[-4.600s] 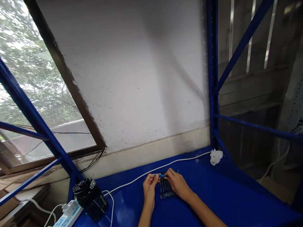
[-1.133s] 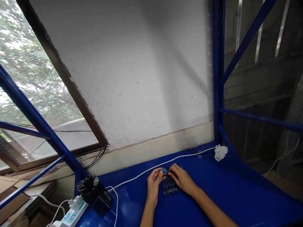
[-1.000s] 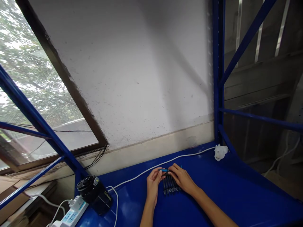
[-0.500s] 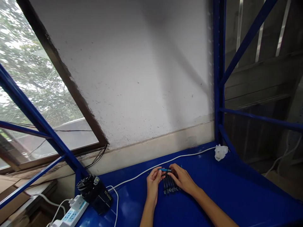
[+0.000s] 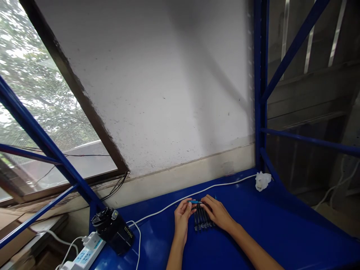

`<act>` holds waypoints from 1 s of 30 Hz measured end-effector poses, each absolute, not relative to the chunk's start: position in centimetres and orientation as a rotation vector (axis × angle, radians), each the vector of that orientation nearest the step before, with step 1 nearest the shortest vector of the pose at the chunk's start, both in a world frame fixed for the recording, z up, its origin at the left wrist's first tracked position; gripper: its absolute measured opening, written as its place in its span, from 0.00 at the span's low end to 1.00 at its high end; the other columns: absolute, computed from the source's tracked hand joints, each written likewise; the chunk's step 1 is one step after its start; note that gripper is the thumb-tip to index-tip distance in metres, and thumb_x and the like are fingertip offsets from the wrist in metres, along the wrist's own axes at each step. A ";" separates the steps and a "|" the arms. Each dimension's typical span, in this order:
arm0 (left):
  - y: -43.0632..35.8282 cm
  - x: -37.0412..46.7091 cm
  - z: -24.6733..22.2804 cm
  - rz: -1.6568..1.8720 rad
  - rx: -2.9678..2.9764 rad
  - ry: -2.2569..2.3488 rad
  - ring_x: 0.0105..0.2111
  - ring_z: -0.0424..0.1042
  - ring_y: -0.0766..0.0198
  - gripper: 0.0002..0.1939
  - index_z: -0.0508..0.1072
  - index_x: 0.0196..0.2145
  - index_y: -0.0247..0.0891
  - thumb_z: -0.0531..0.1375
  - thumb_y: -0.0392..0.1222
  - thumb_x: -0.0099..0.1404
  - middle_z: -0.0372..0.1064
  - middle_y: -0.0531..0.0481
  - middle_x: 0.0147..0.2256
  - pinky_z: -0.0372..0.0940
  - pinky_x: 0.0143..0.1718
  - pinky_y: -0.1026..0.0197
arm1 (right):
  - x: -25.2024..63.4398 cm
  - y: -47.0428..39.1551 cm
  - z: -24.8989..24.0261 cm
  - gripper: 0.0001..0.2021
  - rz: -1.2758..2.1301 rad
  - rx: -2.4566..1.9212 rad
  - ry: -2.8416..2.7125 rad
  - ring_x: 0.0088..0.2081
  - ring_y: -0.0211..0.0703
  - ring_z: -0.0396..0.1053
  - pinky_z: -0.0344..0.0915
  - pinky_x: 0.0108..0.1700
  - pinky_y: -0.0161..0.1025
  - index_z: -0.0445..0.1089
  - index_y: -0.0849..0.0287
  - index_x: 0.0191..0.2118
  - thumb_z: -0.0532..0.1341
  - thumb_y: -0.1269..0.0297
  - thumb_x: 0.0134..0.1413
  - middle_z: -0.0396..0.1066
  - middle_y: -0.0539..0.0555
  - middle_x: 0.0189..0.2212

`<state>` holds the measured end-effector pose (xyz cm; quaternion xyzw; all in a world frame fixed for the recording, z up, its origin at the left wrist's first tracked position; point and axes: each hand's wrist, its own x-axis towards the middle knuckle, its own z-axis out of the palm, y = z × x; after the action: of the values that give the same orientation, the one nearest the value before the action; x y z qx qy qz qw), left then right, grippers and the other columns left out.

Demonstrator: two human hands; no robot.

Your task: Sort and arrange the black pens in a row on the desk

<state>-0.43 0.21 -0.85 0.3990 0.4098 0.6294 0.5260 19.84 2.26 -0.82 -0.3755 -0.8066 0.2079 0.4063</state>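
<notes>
Your left hand (image 5: 182,217) pinches the blue pen (image 5: 193,202) | your right hand (image 5: 218,213) is at its other end, finger grip unclear | blue pen: at the far end of the black pens (image 5: 202,223) | cable (image 5: 219,185): beyond them

From here I see the left hand (image 5: 182,216) pinch a blue pen (image 5: 194,202), right hand (image 5: 218,212) at its tip, dark pens (image 5: 203,224) just below the fingers.

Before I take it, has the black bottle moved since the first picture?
No. Against the blue diagonal post, the black bottle shows no clear shift; the whole view has shifted instead.
</notes>
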 end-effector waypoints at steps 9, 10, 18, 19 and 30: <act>0.5 -0.4 -1.1 1.486 0.959 0.971 0.47 0.83 0.50 0.23 0.83 0.44 0.36 0.77 0.55 0.59 0.82 0.35 0.49 0.77 0.48 0.55 | 19.9 2.2 -0.8 0.15 0.522 -0.942 -2.040 0.43 0.47 0.75 0.70 0.47 0.42 0.72 0.50 0.50 0.50 0.53 0.79 0.74 0.55 0.44; 0.5 -0.5 -1.2 1.485 0.975 0.987 0.47 0.82 0.50 0.22 0.84 0.43 0.35 0.77 0.55 0.59 0.82 0.36 0.49 0.77 0.48 0.55 | 19.9 2.2 -0.8 0.15 0.521 -0.940 -2.041 0.43 0.47 0.75 0.70 0.47 0.41 0.72 0.50 0.50 0.50 0.53 0.79 0.74 0.54 0.44; 0.6 -0.7 -1.3 1.530 0.893 0.997 0.45 0.82 0.53 0.25 0.84 0.46 0.37 0.80 0.51 0.54 0.82 0.40 0.46 0.75 0.47 0.57 | 19.8 2.3 -0.9 0.15 0.520 -0.945 -2.054 0.44 0.48 0.75 0.69 0.47 0.42 0.71 0.51 0.51 0.50 0.52 0.79 0.74 0.55 0.45; 0.6 -0.7 -1.3 1.523 0.900 0.997 0.45 0.82 0.52 0.24 0.84 0.44 0.36 0.80 0.51 0.53 0.82 0.39 0.45 0.75 0.47 0.56 | 19.8 2.3 -1.0 0.15 0.520 -0.945 -2.052 0.44 0.48 0.75 0.69 0.47 0.42 0.71 0.51 0.51 0.50 0.52 0.79 0.74 0.55 0.45; 0.7 -0.9 -1.5 1.514 0.940 0.905 0.57 0.78 0.46 0.28 0.83 0.51 0.38 0.79 0.46 0.54 0.81 0.36 0.53 0.69 0.60 0.51 | 19.8 2.3 -1.1 0.16 0.528 -0.943 -2.049 0.43 0.47 0.74 0.69 0.46 0.42 0.72 0.51 0.51 0.50 0.52 0.79 0.73 0.55 0.44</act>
<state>-0.93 0.66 -1.48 0.3957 0.3807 0.6373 0.5407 19.77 2.35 -1.05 -0.3731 -0.8103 0.2086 0.4010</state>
